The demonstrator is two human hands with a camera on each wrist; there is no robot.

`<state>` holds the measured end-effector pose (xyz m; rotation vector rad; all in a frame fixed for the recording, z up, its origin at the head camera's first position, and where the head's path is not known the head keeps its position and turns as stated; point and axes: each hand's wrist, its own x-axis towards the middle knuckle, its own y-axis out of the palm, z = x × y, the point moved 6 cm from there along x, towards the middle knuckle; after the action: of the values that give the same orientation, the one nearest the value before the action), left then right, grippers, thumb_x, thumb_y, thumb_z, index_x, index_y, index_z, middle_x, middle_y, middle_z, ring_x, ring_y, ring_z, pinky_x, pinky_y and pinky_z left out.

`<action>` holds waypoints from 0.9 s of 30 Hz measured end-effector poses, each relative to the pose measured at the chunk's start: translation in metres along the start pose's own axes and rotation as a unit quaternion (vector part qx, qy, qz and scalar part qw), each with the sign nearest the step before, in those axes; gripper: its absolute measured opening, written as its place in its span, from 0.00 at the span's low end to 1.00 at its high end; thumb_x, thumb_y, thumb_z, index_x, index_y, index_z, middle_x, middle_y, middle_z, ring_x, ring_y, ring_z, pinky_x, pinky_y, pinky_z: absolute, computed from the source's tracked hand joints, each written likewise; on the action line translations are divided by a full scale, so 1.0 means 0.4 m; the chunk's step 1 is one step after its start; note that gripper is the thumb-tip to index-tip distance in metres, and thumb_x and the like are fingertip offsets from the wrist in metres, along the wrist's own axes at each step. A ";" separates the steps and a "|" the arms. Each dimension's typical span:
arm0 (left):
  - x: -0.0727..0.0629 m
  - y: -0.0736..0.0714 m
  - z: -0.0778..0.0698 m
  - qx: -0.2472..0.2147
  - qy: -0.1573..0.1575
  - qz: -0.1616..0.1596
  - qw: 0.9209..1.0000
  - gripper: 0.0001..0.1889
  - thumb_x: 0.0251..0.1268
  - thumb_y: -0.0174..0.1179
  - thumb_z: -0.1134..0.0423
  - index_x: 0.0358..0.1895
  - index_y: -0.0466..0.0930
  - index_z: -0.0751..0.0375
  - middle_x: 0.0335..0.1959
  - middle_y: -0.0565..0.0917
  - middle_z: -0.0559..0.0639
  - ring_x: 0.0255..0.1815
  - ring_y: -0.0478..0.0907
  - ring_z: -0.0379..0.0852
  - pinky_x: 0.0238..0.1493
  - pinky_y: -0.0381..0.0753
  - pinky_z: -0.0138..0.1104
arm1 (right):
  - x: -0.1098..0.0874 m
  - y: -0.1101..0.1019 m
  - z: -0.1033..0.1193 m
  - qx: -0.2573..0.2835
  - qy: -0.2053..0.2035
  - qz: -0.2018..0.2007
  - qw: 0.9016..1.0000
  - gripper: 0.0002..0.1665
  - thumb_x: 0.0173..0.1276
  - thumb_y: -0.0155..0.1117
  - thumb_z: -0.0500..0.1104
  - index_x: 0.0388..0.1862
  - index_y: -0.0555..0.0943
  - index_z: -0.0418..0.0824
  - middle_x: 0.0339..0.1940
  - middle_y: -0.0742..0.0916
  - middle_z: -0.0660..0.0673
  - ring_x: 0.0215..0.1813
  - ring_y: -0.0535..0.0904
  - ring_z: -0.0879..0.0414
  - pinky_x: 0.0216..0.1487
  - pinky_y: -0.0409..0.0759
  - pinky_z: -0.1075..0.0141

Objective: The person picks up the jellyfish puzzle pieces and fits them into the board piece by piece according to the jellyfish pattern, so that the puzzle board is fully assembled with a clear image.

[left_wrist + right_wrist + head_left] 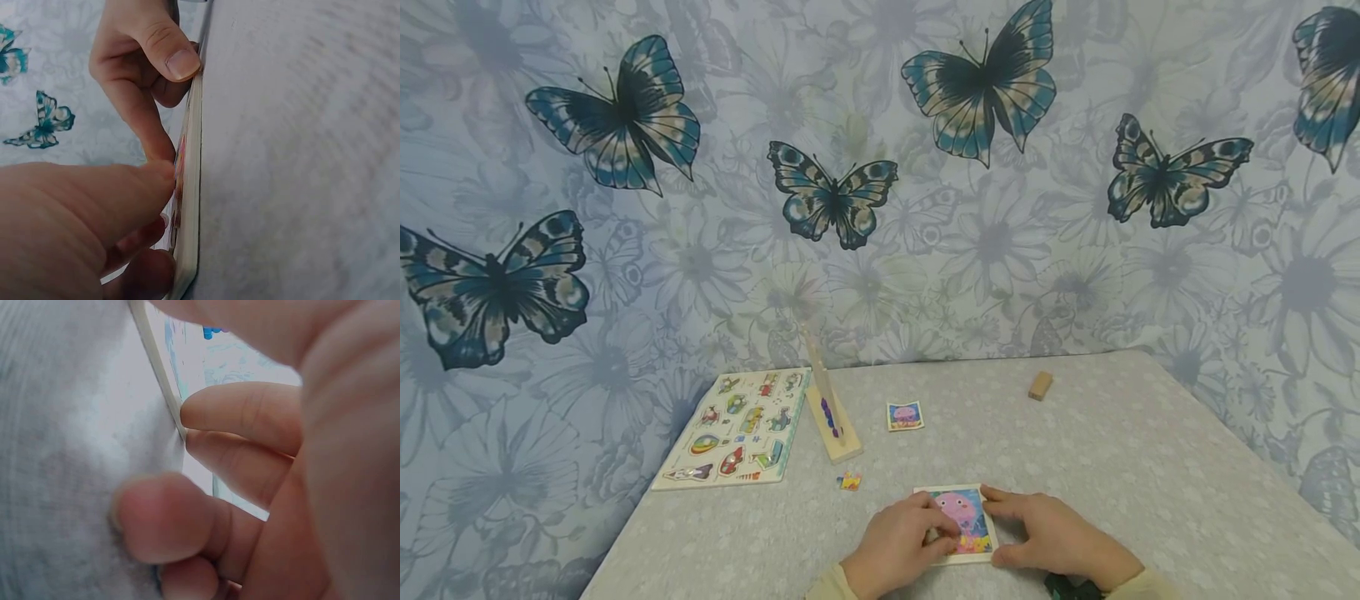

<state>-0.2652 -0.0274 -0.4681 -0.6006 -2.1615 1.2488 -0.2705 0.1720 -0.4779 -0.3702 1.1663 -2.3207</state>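
Note:
A small square jigsaw puzzle (973, 533) with a pink cartoon character on blue lies on the table in a pale tray. Bent over its left part, my left hand (895, 543) touches the picture with thumb and fingertips; whether a piece is pinched under them is hidden. My right hand (1052, 533) holds the right side, index finger at the far corner and thumb near the lower one. In the left wrist view the tray edge (192, 187) is seen side-on, flat on the cloth. The right wrist view shows two fingertips against the tray's corner (178, 419).
Beyond the hands lie a loose puzzle piece (850, 481) and a matching small picture card (905, 416). Farther left are a wooden stand with purple and blue beads (835, 433) and a picture board (730, 429). A wooden block (1041, 386) lies at the back right.

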 end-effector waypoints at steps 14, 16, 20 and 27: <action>0.003 0.006 -0.008 0.015 -0.001 -0.018 1.000 0.03 0.66 0.71 0.56 0.39 0.93 0.43 0.31 0.80 0.30 0.24 0.64 0.21 0.24 0.66 0.20 | -0.001 -0.001 0.001 -0.005 -0.004 -0.001 1.000 0.44 0.61 0.72 0.68 0.72 0.78 0.49 0.77 0.75 0.46 0.72 0.75 0.41 0.64 0.79 0.48; 0.003 0.000 -0.003 0.015 -0.008 -0.026 1.000 0.03 0.67 0.70 0.55 0.39 0.93 0.42 0.32 0.80 0.30 0.25 0.65 0.21 0.25 0.67 0.20 | -0.001 -0.001 0.001 -0.004 -0.002 0.000 1.000 0.44 0.61 0.72 0.68 0.72 0.78 0.48 0.77 0.75 0.46 0.72 0.75 0.41 0.64 0.78 0.47; 0.003 -0.047 0.034 0.039 -0.053 -0.058 0.996 0.04 0.68 0.69 0.54 0.41 0.92 0.41 0.36 0.82 0.32 0.25 0.69 0.24 0.25 0.69 0.23 | -0.001 0.000 0.002 0.002 0.004 0.006 1.000 0.45 0.61 0.73 0.67 0.71 0.78 0.46 0.77 0.75 0.46 0.73 0.74 0.40 0.65 0.77 0.44; -0.033 -0.155 0.190 0.081 -0.271 -0.084 0.955 0.11 0.65 0.70 0.52 0.43 0.87 0.52 0.34 0.82 0.45 0.26 0.76 0.39 0.25 0.74 0.37 | -0.003 -0.002 0.005 0.006 0.009 0.010 1.000 0.44 0.61 0.75 0.65 0.70 0.79 0.44 0.77 0.74 0.45 0.74 0.73 0.39 0.66 0.75 0.40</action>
<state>-0.3124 -0.1121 -0.4476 0.0071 -2.4394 1.6121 -0.2689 0.1715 -0.4760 -0.3312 1.1595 -2.3174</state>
